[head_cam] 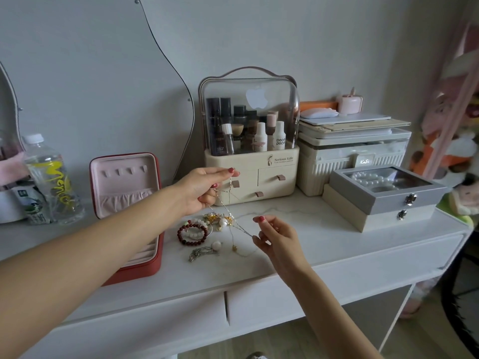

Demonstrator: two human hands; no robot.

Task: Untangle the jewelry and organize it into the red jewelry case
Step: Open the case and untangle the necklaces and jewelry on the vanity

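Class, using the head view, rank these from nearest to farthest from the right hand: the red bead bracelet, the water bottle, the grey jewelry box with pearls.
From the right hand:
1. Red bead bracelet, just to its left on the tabletop.
2. Grey jewelry box, back right, stacked on a cream box.
3. Water bottle, far left.

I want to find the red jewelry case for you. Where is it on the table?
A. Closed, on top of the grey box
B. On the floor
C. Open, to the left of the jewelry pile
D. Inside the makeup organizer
C: the red jewelry case stands open with its pink-lined lid up, left of the jewelry pile on the white table, partly behind the left hand's forearm.
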